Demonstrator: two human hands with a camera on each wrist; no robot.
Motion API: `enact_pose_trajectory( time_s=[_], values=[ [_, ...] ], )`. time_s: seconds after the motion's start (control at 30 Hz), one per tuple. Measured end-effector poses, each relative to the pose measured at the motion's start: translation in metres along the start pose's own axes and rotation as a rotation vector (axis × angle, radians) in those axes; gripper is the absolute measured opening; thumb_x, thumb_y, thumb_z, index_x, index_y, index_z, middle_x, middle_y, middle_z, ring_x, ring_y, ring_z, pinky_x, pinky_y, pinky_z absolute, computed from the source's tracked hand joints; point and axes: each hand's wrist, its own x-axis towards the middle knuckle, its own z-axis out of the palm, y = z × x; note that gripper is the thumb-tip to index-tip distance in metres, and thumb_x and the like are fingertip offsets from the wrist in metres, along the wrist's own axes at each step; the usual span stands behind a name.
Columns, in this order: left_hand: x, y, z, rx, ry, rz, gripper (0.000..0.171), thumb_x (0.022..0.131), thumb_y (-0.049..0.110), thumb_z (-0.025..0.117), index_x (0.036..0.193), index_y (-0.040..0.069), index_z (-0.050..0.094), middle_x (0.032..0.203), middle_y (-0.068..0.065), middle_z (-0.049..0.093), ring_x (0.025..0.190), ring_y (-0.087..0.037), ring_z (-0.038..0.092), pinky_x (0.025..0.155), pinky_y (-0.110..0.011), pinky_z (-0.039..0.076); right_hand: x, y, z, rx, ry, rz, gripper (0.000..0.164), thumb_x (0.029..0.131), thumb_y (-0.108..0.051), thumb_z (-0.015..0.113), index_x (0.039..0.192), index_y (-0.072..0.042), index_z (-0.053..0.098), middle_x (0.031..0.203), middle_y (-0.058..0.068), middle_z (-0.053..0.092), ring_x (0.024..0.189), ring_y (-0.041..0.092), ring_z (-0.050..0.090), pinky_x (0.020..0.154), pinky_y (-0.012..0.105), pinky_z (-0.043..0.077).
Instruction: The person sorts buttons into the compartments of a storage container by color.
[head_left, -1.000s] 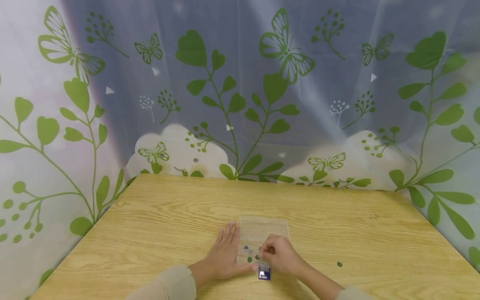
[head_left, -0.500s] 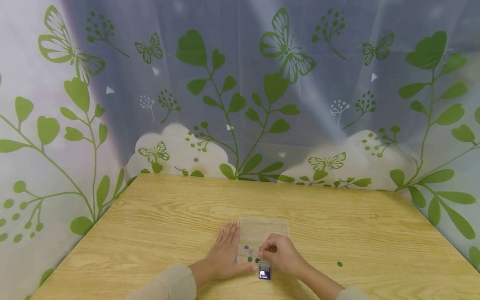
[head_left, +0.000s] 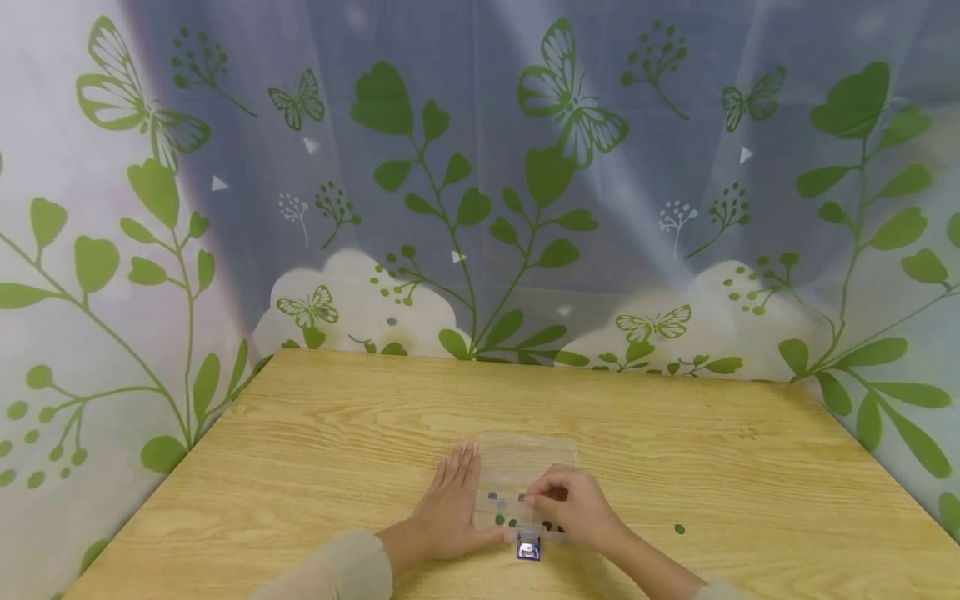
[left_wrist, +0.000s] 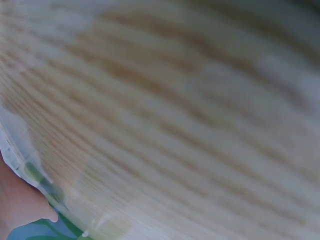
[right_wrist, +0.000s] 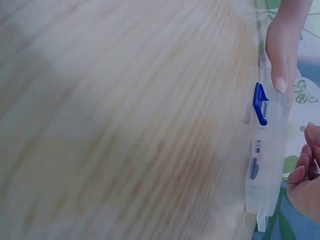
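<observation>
A clear plastic box (head_left: 501, 505) lies on the table, its transparent lid (head_left: 528, 454) folded back on the far side. A blue latch (head_left: 528, 546) hangs at its front. Inside, small green discs (head_left: 500, 520) and dark discs (head_left: 492, 496) sit in separate compartments. My left hand (head_left: 445, 510) rests flat along the box's left side, fingers straight, thumb reaching across the front edge. Over the right part of the box, my right hand (head_left: 572, 504) has its fingers curled and thumb near the index fingertip, beside a dark disc (head_left: 522, 497). Nothing shows between these fingertips.
One green disc (head_left: 679, 528) lies alone on the wooden table (head_left: 360, 417), right of the box. A curtain (head_left: 480, 208) with leaf and butterfly prints hangs behind the table and along both sides.
A green disc at my right fingertips now lies lower in a front compartment. My right hand has shifted slightly right, uncovering dark discs. The left hand stays in place.
</observation>
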Motion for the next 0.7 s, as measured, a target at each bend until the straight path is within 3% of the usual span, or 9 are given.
enact_pose_trajectory(
  time_s=[0.7],
  values=[
    [0.000, 0.001, 0.000, 0.023, 0.026, 0.023, 0.108, 0.080, 0.069, 0.048, 0.145, -0.009, 0.009, 0.152, -0.028, 0.007, 0.142, -0.040, 0.006, 0.117, -0.051, 0.010, -0.018, 0.018, -0.026, -0.043, 0.086, 0.011, 0.012, 0.082, -0.011, 0.068, 0.082, 0.001, 0.068, 0.077, 0.006, 0.063, 0.063, 0.000, 0.046, 0.055, 0.016, 0.043]
  ],
)
